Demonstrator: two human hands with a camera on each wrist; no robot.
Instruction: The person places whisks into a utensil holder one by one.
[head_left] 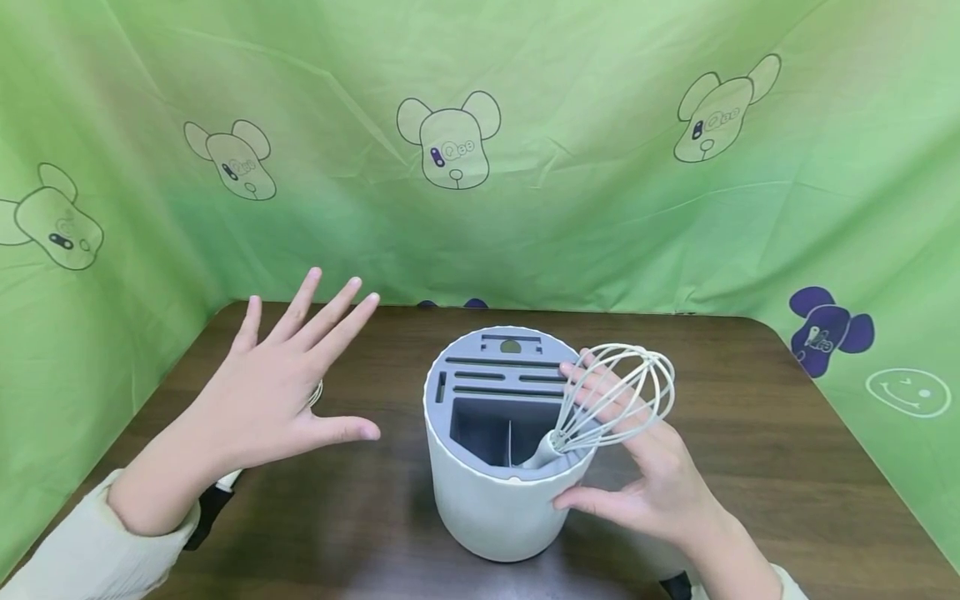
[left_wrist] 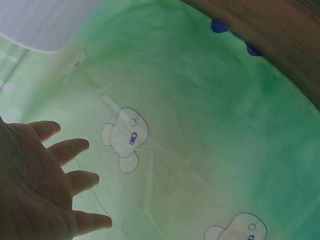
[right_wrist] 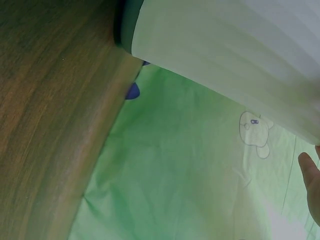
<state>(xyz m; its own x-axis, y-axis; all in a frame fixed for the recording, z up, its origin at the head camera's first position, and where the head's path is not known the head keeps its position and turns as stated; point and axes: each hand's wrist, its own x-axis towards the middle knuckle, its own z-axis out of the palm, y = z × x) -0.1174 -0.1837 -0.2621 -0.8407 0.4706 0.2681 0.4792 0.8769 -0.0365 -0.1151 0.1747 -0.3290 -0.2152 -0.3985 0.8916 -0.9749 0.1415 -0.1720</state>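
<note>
Fingers (head_left: 341, 332) splayed, the left hand (head_left: 273, 387) holds nothing, up between the left edge of the table (head_left: 750, 400) and the white holder (head_left: 495, 517), which stands in from the far edge. The whisk (head_left: 553, 443) sits in that holder's near pocket, long axis tipping right toward the right hand (head_left: 652, 475), the nearer one. That grip's loose too; can't tell if it touches. Bears (head_left: 456, 129) on the green cloth (head_left: 585, 233) say "Qee", I think.

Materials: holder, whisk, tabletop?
Holder: probably plastic; matte white body, grey insert with clean-cut slots. Whisk: likely plastic or coated wire; off-white loops, no metallic shine. Tabletop: brown wood grain, slight sheen; laminate or real wood, unclear.
</note>
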